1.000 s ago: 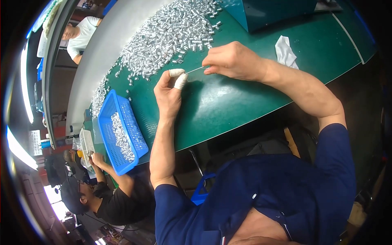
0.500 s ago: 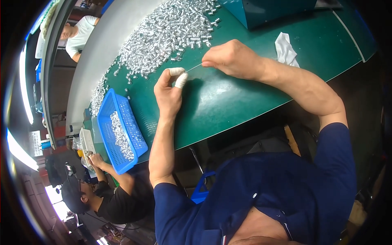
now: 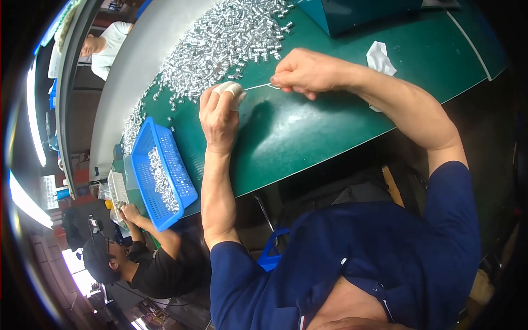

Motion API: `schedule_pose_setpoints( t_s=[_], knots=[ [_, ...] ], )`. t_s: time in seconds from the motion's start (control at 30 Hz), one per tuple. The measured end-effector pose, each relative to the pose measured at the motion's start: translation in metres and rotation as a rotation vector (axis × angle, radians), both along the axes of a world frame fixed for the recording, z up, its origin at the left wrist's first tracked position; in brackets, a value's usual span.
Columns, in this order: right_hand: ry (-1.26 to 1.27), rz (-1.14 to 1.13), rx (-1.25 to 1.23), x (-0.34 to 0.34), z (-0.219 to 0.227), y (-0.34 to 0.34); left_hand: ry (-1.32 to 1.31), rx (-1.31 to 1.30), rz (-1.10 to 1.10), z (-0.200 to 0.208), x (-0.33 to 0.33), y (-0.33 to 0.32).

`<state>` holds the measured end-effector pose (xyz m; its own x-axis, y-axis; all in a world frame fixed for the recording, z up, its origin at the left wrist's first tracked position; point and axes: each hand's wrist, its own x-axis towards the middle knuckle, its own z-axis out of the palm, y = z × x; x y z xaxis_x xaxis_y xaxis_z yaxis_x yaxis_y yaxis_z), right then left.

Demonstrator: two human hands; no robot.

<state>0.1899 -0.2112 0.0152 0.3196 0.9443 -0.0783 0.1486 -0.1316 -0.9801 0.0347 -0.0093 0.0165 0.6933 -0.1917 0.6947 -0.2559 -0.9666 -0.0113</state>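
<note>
My left hand [image 3: 219,113] rests on the green table [image 3: 308,137], fingers pinched at the near edge of a big heap of small silver metal parts [image 3: 225,38]; its fingertips are wrapped in white tape. My right hand [image 3: 308,71] is closed around a thin metal wire [image 3: 258,86] that runs from it to the left fingertips. Whether a part sits on the wire between the fingers is too small to tell.
A blue plastic basket [image 3: 162,170] holding silver parts stands at the table's left end. A crumpled white cloth [image 3: 380,59] lies right of my right arm, a teal box [image 3: 363,14] behind it. A person in black [image 3: 140,258] works at lower left, another in white [image 3: 107,49] at upper left.
Both hands stay at the edge of the heap; the left hand has shifted slightly toward the pile while the right keeps the wire taut.
</note>
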Motion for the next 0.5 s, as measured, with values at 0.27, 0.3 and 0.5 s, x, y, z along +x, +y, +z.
schedule_pose_setpoints(
  t_s=[0.27, 0.3, 0.5],
  knots=[
    [-0.587, -0.397, 0.46, 0.011, -0.01, 0.002, -0.057, -0.889, 0.184, -0.016, -0.013, 0.04],
    [-0.709, -0.405, 0.514, 0.006, -0.012, 0.004, 0.013, -0.878, 0.136, -0.017, -0.012, 0.032],
    [-1.055, -0.426, 0.637, -0.004, -0.014, 0.006, 0.249, -1.048, 0.034, -0.018, -0.011, 0.01]
  ],
)
